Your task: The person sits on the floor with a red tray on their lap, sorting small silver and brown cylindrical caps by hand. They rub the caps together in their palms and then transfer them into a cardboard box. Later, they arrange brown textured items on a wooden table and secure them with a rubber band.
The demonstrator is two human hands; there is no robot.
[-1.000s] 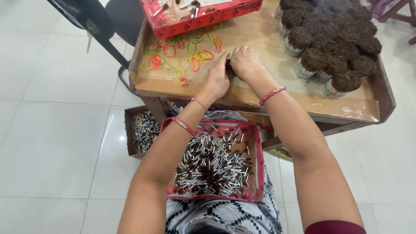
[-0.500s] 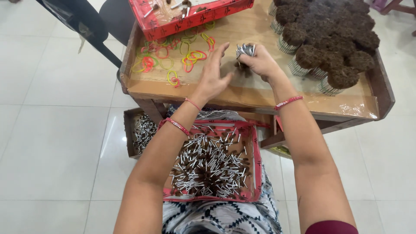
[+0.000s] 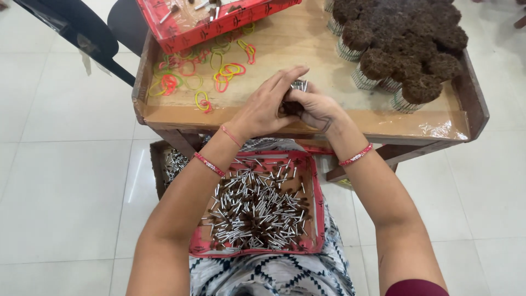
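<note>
Now the bundle of small silver-tipped sticks [image 3: 297,86] sits just above the middle of the frame, pulled back toward the near edge of the wooden table [image 3: 307,55] and pressed between both hands. A second ago those hands were flat on the table top further in; half a second ago the right one had lifted the bundle, and here the left has closed in to meet it. So the gathering looks done and the squaring-up is under way, by my reading. The left hand [image 3: 267,108] curls around the bundle's near side, fingers long and only loosely bent, while the right hand [image 3: 316,107] has its fingers folded tight about the sticks, only the shiny tips peeking out.

Outward from there: coloured rubber bands [image 3: 211,74] lie scattered at the upper left of the table, a red tray [image 3: 181,33] beyond them. Finished brown-topped bundles [image 3: 405,49] crowd the upper right, well apart from the hands. Below, on the lap, a red box [image 3: 255,211] is heaped with loose sticks. Nothing blocks the hands.
</note>
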